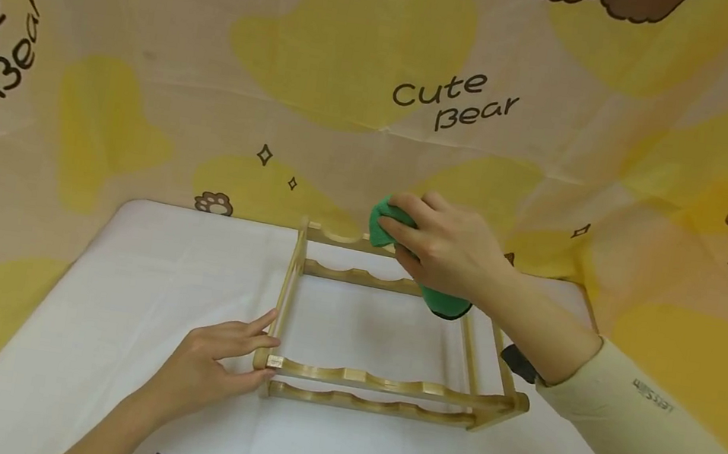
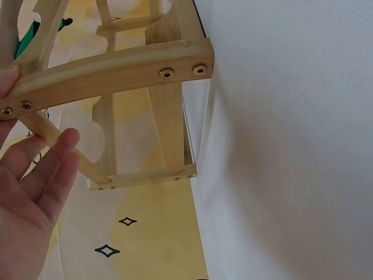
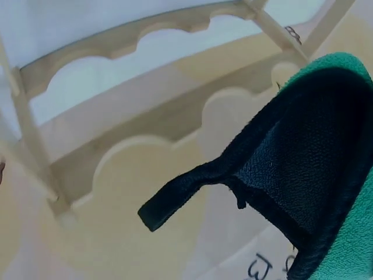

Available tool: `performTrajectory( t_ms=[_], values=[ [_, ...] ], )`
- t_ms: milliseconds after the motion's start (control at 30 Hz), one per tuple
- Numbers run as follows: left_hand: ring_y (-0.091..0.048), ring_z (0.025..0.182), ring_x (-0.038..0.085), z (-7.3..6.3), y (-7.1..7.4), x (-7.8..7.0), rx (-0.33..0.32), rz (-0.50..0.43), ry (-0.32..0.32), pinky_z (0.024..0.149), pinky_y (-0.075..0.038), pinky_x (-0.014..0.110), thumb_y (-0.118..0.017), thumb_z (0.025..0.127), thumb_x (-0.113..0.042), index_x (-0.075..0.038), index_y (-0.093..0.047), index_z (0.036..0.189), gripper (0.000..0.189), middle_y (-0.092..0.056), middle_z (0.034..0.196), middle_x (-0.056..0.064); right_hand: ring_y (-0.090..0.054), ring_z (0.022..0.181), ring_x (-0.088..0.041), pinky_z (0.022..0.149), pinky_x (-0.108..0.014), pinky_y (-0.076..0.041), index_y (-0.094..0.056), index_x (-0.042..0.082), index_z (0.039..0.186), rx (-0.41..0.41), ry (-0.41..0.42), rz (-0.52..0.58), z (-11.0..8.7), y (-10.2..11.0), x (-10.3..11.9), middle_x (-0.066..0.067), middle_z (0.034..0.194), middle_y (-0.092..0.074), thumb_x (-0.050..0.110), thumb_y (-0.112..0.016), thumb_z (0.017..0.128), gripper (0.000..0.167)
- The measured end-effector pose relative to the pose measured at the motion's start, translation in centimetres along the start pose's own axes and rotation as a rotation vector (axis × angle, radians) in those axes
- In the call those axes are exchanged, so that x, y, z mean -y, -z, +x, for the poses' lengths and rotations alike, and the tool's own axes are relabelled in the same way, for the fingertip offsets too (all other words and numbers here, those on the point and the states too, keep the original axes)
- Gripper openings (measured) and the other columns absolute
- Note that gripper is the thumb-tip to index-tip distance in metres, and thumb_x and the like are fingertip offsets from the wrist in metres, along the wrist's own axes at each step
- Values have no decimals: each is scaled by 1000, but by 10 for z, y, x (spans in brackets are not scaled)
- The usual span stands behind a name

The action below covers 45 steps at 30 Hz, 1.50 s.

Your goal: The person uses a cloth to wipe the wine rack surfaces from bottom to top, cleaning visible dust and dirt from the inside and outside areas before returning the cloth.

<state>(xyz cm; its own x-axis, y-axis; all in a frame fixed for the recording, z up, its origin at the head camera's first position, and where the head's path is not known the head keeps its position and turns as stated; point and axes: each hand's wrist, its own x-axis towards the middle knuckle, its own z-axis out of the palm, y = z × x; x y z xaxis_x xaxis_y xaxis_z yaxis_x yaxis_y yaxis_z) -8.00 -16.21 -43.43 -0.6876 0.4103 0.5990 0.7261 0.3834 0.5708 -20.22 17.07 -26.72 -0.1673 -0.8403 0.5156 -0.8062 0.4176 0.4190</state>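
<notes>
Backdrop (image 1: 354, 42): fabric, pale with yellow patches, lettered "Cute Bear", rising behind and at both sides.
Tabletop (image 1: 178, 272): white, rounded at the far left corner.
Wooden rack (image 1: 499, 404): pale open frame, standing on the tabletop; scalloped rails (image 1: 354, 376) at near and far sides; metal fasteners (image 2: 168, 73) at the joints.
Left arm (image 1: 132, 411): bare forearm, entering from the bottom edge, slanting up to the right.
Left hand (image 1: 216, 353): gripping the rack's near left corner between thumb and fingers; in the left wrist view, other fingers bent loosely beneath the wood.
Right arm (image 1: 538, 319): pale sleeve (image 1: 642, 425) covering part of the forearm; entering from lower right, reaching up and left across the rack's right side.
Right hand (image 1: 448, 242): raised over the far part of the rack, back of the hand upward, fingers curled and closed round the green terry piece (image 1: 447, 303).
Green terry piece: one end showing at the fingertips, the other below the palm; black edging, dark lining and black tab (image 3: 178, 189) in the right wrist view; contact with the far rail, cannot tell.
Dark item (image 1: 521, 363): beside the right wrist, nature unclear.
</notes>
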Motion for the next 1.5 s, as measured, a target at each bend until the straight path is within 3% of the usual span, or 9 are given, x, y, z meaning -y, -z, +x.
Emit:
performTrajectory(
  t_ms=[133,300,400,600,733,900,1133,1500],
  values=[
    [-75,109,27,0,0,0,4,3,8,102,-51,18,-89,86,-27,-11,-82,112,31,-65,138,16,-63,84,-27,56,-32,-57,-79,9,113,38,23,4,4,-16,8,-13,115,-66,14,-77,87,26],
    [-75,108,28,0,-1,-1,-5,-9,14,102,-52,18,-94,73,-6,-10,-82,111,40,-65,137,18,-59,82,-23,50,-25,-50,-78,10,116,114,84,-29,7,-36,21,-11,119,-64,22,-79,89,29],
    [-74,109,27,0,-1,-2,-2,-28,27,102,-52,18,-94,70,-2,-11,-82,111,44,-65,137,19,-57,79,-20,49,-23,-46,-78,11,117,142,133,-67,7,-48,30,-9,119,-64,25,-77,92,29],
    [-76,105,28,0,1,-4,-16,-37,-1,100,-54,18,-94,70,1,-10,-82,111,45,-66,135,21,-58,81,-19,52,-23,-50,-78,12,114,161,187,-59,5,-68,47,-7,117,-64,21,-71,90,26],
    [-75,107,26,-2,3,-5,-3,-52,20,100,-53,18,-94,69,1,-11,-82,112,46,-65,137,20,-57,81,-18,51,-22,-48,-77,12,111,189,192,-55,5,-79,55,-5,114,-63,20,-71,90,24],
    [-76,104,25,-4,4,-4,-14,-43,-9,99,-54,18,-94,69,1,-10,-82,112,46,-66,136,20,-56,82,-16,53,-20,-47,-75,13,113,287,194,-50,1,-92,61,-4,115,-61,23,-73,92,24],
    [-75,106,23,-5,5,-2,10,-46,-4,100,-54,19,-94,71,0,-11,-81,113,46,-63,140,18,-51,81,-14,55,-18,-47,-73,13,128,423,228,-85,-4,-110,65,-2,122,-60,26,-66,102,30],
    [-75,105,24,-6,4,-1,-17,-59,-44,101,-53,18,-93,78,-8,-11,-81,115,39,-64,138,20,-63,100,-15,65,-19,-57,-69,16,139,585,190,-68,-13,-137,72,-5,145,-59,20,-67,105,35]
  ],
)
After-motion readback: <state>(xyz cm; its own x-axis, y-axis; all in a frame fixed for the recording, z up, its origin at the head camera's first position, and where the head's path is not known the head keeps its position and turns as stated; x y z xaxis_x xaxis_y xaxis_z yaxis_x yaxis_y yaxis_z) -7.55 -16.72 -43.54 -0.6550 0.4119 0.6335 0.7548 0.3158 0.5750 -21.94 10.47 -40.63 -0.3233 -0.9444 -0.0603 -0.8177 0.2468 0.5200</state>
